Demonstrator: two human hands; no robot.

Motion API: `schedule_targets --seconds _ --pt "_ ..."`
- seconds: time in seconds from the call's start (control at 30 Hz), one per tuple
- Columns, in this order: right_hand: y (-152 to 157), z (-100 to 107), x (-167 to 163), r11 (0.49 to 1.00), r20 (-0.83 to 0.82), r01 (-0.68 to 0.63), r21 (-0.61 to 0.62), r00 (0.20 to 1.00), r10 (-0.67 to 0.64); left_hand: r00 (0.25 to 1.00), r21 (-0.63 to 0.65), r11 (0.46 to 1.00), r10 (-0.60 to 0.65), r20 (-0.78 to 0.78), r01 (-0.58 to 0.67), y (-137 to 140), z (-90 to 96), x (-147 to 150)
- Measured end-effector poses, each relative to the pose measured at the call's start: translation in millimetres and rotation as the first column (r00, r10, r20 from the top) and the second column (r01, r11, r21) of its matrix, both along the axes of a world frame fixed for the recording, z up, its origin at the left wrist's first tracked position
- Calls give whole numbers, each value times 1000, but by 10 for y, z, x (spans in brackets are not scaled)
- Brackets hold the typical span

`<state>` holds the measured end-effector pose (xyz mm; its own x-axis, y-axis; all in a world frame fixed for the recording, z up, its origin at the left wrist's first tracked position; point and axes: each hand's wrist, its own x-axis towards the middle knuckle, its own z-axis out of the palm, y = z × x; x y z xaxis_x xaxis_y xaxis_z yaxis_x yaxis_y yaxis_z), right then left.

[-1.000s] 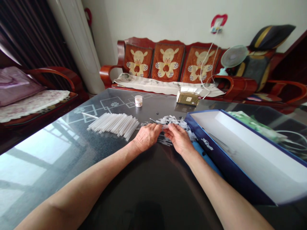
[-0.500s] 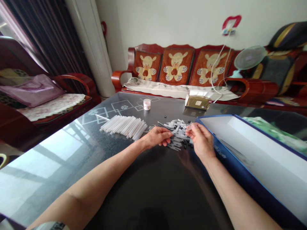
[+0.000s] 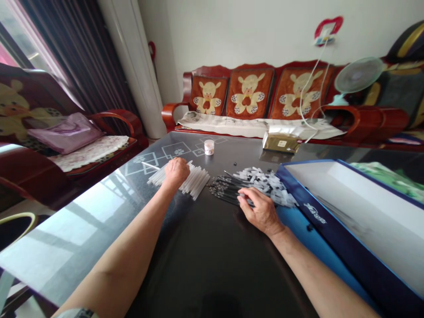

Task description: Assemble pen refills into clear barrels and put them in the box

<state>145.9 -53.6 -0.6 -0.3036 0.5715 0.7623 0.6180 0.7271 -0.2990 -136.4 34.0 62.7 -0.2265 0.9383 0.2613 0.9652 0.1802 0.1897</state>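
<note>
My left hand is over a neat row of whitish translucent tubes, back of the hand up. Its fingers curl downward, closed, and whatever is in them is hidden. My right hand is at the near edge of a bundle of thin black rods with metal tips. Thumb and forefinger are pinched together there; what lies between them I cannot make out. Just behind and right of that hand is a heap of short whitish pieces, with small black bits among them.
An open blue box with a white inside stands at the right, beside a green plastic package. Farther back on the dark glossy table are a small white jar and a tissue box. A wooden sofa stands behind.
My left hand has moved left from the short pieces to the row of tubes. My right hand has come down and left to the black rods. The view has shifted slightly.
</note>
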Motion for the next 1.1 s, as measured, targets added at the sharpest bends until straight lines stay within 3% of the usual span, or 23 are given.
schedule_targets --seconds 0.13,0.23,0.33,0.4,0.47,0.53,0.6,0.7,0.8,0.87,1.03,1.1 --pt "16 -6 -2 1000 3 18 1 1000 -18 999 97 995 -36 -24 39 -36 -20 83" --pt "36 -13 -11 999 27 33 -7 999 -32 986 225 960 -162 -43 167 -150 -93 367" --pt "47 -47 -20 998 33 65 -17 997 -64 913 282 869 -391 -115 408 -306 -280 725" --pt "46 -72 -15 995 18 97 -13 995 -97 820 262 777 -545 -176 573 -382 -421 893" --pt "46 -66 19 991 32 133 -11 991 -133 759 268 710 -619 -203 651 -405 -526 960" --pt "59 -4 95 978 112 208 -25 973 -204 744 299 683 -637 -203 666 -376 -580 941" --pt "94 115 210 934 254 352 -55 910 -328 756 338 682 -629 -182 648 -321 -596 882" --pt "180 325 406 789 475 613 -46 708 -522 773 376 688 -618 -144 621 -254 -595 820" --pt "252 447 539 683 588 731 -3 553 -590 775 372 693 -616 -142 618 -246 -585 823" --pt "260 464 577 670 598 742 7 534 -598 775 357 698 -615 -146 621 -261 -570 837" --pt "166 557 725 739 474 673 24 643 -602 784 303 728 -607 -130 614 -288 -534 835" --pt "136 673 903 701 453 713 -20 632 -629 786 282 738 -605 -125 613 -286 -535 829"
